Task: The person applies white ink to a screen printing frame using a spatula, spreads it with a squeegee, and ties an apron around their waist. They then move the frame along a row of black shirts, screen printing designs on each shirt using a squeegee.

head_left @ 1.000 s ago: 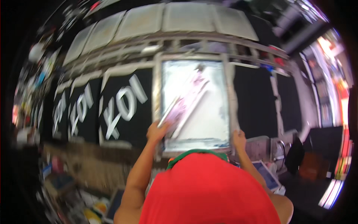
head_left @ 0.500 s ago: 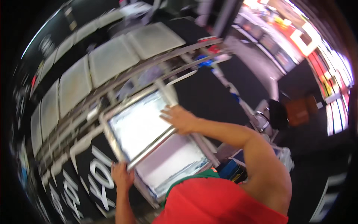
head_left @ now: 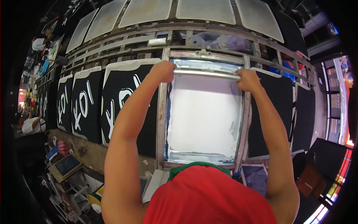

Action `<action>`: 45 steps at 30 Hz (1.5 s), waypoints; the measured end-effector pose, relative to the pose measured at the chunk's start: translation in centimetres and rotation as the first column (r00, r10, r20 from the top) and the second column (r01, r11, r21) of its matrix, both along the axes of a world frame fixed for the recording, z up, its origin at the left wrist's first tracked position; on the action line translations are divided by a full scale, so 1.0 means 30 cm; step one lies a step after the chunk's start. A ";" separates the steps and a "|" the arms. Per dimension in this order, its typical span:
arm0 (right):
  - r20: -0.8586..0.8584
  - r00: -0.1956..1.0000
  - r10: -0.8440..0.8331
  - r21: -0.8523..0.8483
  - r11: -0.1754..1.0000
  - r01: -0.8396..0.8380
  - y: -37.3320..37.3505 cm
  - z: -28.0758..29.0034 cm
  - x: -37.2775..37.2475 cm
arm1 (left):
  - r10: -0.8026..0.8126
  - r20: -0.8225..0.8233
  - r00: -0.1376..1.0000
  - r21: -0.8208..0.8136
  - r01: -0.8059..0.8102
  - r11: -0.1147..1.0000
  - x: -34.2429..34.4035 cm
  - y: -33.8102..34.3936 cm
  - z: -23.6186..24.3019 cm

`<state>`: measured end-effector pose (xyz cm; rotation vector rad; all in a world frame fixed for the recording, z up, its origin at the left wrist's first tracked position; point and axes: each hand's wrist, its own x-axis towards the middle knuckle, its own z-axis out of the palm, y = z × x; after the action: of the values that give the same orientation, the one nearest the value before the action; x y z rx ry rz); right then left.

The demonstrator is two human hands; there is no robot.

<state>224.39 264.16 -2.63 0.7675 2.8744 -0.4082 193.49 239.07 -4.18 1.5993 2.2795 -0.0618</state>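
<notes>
A long silver-coloured squeegee [head_left: 207,73] lies crosswise near the far end of a screen-printing frame [head_left: 161,123]. My left hand [head_left: 163,71] is closed round its left end. At the other end my right hand [head_left: 248,80] grips it, fingers curled over the bar. The screen's mesh [head_left: 203,123] looks white, with blue-grey smears along its edges. Under and beside the frame lie black fabric panels; the one on the left [head_left: 130,93] bears white lettering, while the one on the right [head_left: 270,115] shows plain black.
Metal rails [head_left: 112,44] run along the table's far side, with pale flat boards [head_left: 205,11] beyond them. A white roll [head_left: 157,42] sits on the rails. Small frames [head_left: 66,165] and clutter stand low at the left. Another person [head_left: 31,125] is at the far left.
The squeegee has gone from mid-screen to the frame's far end, both hands moving with it. My right hand, earlier flatter with fingers spread, is now curled round the bar. The view has turned and levelled.
</notes>
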 end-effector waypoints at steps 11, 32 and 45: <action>0.032 0.999 -0.004 0.152 0.988 -0.001 0.098 -0.146 -0.183 | 0.065 -0.145 0.987 0.050 -0.058 0.997 -0.146 0.085 -0.118; -0.098 0.693 0.714 0.140 0.700 -0.701 -0.504 -0.090 -0.219 | 0.463 0.083 0.883 -0.022 -0.463 0.886 0.943 -0.988 -0.038; -0.176 0.488 0.855 0.165 0.514 -0.842 -0.633 -0.179 -0.410 | 0.625 0.168 0.762 -0.181 -0.599 0.780 1.044 -0.926 -0.017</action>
<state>212.09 245.18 -8.00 -0.8262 3.0056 -0.2694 224.80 211.29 -4.68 0.6880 2.4451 0.1399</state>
